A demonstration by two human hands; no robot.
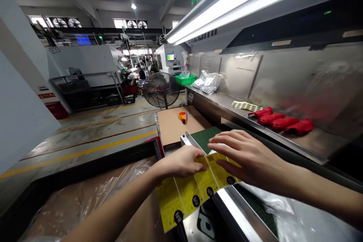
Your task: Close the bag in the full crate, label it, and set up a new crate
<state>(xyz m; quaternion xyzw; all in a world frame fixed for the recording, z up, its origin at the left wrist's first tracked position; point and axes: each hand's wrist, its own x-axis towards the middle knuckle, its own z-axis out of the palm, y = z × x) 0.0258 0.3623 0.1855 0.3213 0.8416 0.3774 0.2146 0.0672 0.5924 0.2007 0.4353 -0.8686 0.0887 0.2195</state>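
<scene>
A yellow label sheet, split into several panels with black round marks, lies across a metal-edged conveyor just in front of me. My left hand is closed on its upper left part, thumb and fingers bent at the sheet. Over the right end of the sheet is my right hand, fingers stretched out and thumb apart, seemingly touching the yellow surface. Beyond the hands runs the green conveyor belt. An orange, yellow and black ring-shaped item sits on a brown board past the belt.
Several red pieces and a sticker sheet lie on the metal shelf at right, with plastic bags and a green basket farther back. A black bin lined with plastic stands at left. Ahead are a fan and a seated person.
</scene>
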